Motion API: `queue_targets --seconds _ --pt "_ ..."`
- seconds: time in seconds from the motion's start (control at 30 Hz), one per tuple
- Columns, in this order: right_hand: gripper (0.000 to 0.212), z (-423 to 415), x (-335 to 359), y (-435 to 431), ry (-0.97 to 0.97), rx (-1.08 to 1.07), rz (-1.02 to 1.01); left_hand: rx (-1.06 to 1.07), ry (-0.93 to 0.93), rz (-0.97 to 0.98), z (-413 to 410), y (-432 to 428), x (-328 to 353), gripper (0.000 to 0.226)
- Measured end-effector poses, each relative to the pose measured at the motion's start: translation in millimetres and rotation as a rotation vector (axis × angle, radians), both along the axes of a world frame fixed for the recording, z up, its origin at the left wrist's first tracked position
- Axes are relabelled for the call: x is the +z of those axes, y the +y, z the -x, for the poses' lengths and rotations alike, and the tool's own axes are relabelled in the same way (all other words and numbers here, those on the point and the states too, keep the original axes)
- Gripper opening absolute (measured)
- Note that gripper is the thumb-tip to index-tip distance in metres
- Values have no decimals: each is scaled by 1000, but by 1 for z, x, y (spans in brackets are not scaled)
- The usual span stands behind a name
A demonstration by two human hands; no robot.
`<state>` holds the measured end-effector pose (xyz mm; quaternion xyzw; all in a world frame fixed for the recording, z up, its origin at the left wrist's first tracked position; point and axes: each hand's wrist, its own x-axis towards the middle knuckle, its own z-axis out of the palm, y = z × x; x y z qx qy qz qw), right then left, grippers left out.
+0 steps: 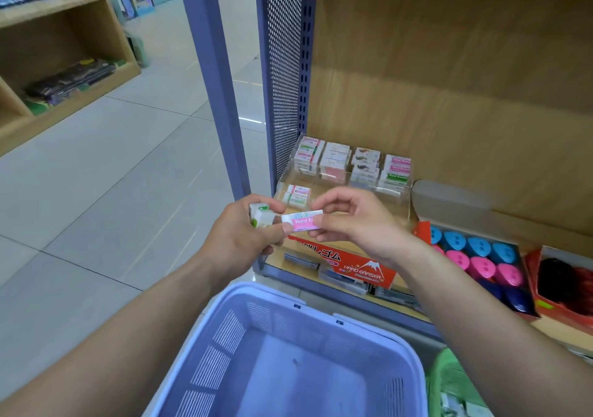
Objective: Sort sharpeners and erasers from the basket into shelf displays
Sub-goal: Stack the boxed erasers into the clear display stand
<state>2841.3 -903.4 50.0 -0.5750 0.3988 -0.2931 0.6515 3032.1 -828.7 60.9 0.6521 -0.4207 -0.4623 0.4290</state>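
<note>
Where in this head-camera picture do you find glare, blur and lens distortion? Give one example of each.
Head view: bright glare lies on the floor tiles; the wooden bookshelf at far left is soft and smeared; the wide lens leans the purple post and curves the basket rim; the pink eraser, pinched between left hand and right hand, reads clearly.

Two forearms of one person come in from the bottom of the frame, one from the lower left corner and one from the lower right edge. Both are bare along their whole visible length, wrists included. Each ends in a bare hand: the left hand (244,230) just left of centre, the right hand (359,224) just right of centre. The fingers are uncovered too.
</note>
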Motion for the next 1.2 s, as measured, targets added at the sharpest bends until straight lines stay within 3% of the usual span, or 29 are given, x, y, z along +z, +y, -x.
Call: queue_targets --seconds 0.17,0.33,0.47,0.63,0.8,0.97,1.13,1.2 --pt "16 11 -11 -12 55 -71 -8 -7 -48 -67 -8 0 -9 29" --pt "19 27 -35 -43 176 -311 3 -29 -44 -152 -13 -1 -16 33" --pt "21 31 -55 -78 346 -401 139 -69 -62 -157 -16 -4 -21 20" --pt "9 12 -77 -119 584 -366 344 -59 -40 -148 -17 -6 -25 21" --pt "7 -1 -96 -143 672 -317 438 -74 -60 -183 -15 -9 -28 24" --pt "9 -17 -108 -155 810 -199 494 -65 -53 -168 -7 -14 -28 21" --pt "13 -18 -108 -164 1097 1 635 -28 -13 -167 -8 -15 -29 17" --pt "15 -15 -105 -158 1080 57 605 -11 -5 -161 -8 -16 -28 17"
